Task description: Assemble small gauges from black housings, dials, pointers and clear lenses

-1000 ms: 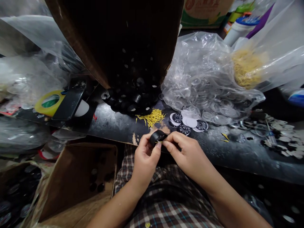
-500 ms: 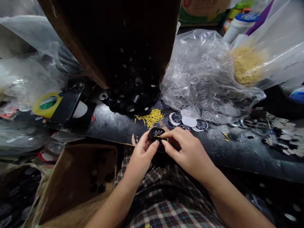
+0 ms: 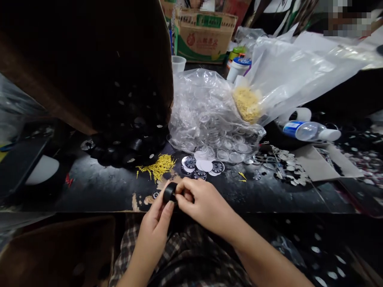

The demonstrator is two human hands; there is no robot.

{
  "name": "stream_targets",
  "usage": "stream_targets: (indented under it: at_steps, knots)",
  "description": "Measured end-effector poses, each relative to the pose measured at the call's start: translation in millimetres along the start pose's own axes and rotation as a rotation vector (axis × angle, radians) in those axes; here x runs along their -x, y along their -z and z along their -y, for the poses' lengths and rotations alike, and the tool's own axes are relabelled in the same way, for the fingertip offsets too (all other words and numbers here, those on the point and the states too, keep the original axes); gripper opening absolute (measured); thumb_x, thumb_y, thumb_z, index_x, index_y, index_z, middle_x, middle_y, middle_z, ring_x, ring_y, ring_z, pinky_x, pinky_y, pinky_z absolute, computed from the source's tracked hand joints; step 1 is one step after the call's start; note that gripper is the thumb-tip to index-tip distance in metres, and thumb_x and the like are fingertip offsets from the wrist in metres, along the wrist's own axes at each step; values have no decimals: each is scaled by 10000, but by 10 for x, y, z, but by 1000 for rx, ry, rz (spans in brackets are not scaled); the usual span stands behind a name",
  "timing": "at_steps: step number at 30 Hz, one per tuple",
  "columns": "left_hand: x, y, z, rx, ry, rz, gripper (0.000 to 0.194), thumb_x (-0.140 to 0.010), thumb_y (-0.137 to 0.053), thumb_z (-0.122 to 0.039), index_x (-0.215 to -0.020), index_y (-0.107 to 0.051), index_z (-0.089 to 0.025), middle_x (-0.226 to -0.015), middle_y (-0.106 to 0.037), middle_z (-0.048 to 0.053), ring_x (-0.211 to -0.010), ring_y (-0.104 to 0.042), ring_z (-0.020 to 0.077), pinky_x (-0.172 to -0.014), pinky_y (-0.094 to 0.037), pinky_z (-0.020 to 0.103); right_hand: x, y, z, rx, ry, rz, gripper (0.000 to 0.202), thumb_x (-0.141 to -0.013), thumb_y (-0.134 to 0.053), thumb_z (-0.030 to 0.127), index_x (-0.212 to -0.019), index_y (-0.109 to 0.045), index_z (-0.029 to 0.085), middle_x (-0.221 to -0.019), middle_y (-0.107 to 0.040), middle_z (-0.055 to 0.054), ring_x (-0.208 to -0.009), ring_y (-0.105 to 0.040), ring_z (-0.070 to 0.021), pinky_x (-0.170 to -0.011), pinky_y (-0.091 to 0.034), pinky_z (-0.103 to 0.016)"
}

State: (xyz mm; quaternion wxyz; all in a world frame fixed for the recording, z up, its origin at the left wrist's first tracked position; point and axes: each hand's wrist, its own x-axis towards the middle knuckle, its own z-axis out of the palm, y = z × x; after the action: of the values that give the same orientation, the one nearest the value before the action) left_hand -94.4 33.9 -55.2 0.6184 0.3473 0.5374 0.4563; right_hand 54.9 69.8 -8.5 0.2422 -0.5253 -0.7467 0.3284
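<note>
My left hand grips a small black round case by its rim, tilted on edge just above the table's front edge. Against the case's right-hand side press the closed fingertips of my right hand; whatever they pinch is too small or hidden to make out. Just beyond lies a heap of yellow pointers. To its right are printed dial discs, some turned white side up. A large clear bag spills transparent round covers behind the discs.
A big dark carton full of black round cases tips toward me at left. Rightward lie a water bottle, a small open box and white pieces. A phone-like black slab leans at far left.
The view has swung right. The black case has turned from dial face up onto its edge, and the yellow pointer at my right fingertips is out of sight.
</note>
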Motion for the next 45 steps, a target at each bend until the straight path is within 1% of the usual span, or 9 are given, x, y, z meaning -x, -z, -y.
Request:
stream_targets:
  at_steps: [2, 4, 6, 10, 16, 21, 33, 40, 45]
  knots:
    - [-23, -14, -14, 10, -28, 16, 398, -790, -663, -421, -1176, -643, -327, -1324, -601, -11, -1320, -437, 233, -1123, -329, 390, -95, 155, -223, -79, -56, -35, 131, -859, -522, 235, -771, -612, 202, -671, -623, 30, -625, -562, -121, -617, -398, -232]
    - [-47, -39, -7, 136, -8, -5, 392, -813, -634, -429, -1185, -638, -307, -1316, -607, 7, -1279, -484, 243, -1046, -437, 388, -254, 300, -506, 15, -221, -344, 208, -870, -515, 339, -790, -634, 189, -775, -646, -24, -739, -590, -171, -702, -429, -283]
    - [-63, -69, 28, 229, 23, -20, 384, -806, -647, -417, -1167, -652, -286, -1286, -629, 22, -1225, -535, 246, -961, -513, 362, -425, 398, -774, 87, -317, -495, 232, -804, -597, 351, -905, -640, 146, -999, -625, -121, -918, -574, -260, -842, -403, -401]
    - [-81, -91, 130, 235, 98, 51, 325, -807, -660, -377, -1113, -684, -269, -1241, -656, 26, -1162, -577, 226, -924, -535, 328, -591, 412, -1043, 41, -337, -494, 206, -711, -643, 250, -886, -641, 142, -1046, -606, -138, -998, -548, -302, -913, -368, -472]
    - [-57, -82, 5, 402, 95, 1, 342, -826, -636, -369, -1130, -675, -216, -1187, -679, 89, -1080, -630, 257, -930, -523, 411, -311, 309, -724, -329, -319, -354, 365, -796, -540, 292, -1115, -610, 128, -818, -661, -56, -708, -614, -177, -701, -495, -340]
    - [84, -114, -218, 541, -92, 127, 330, -896, -512, -395, -1085, -685, -187, -1181, -684, 101, -1186, -570, 263, -1027, -448, 417, -4, 240, -304, -889, -293, -125, 382, -781, -656, 292, -1148, -637, 187, -777, -648, -1, -656, -611, -120, -736, -489, -308]
    - [129, -67, -265, 672, -33, 145, 361, -905, -476, -420, -1094, -686, -196, -1162, -700, 88, -1139, -613, 247, -987, -496, 392, 117, 165, -116, -1137, -344, -32, 318, -807, -666, 264, -1114, -663, 180, -799, -706, -12, -624, -627, -95, -703, -511, -273]
    - [55, -70, -196, 585, 6, -29, 294, -891, -541, -367, -1090, -681, -202, -1095, -724, 76, -1036, -666, 216, -938, -520, 378, 135, 156, -110, -1125, -335, -45, 299, -811, -660, 274, -1100, -672, 198, -786, -709, -12, -618, -633, -102, -700, -526, -282]
    - [75, -238, -162, 511, 43, 121, 270, -886, -565, -358, -1096, -679, -234, -1144, -704, 51, -1034, -658, 189, -936, -513, 331, 167, 52, -22, -572, -171, -203, 316, -879, -572, 274, -1185, -644, 248, -911, -662, -30, -820, -623, -145, -826, -502, -328]
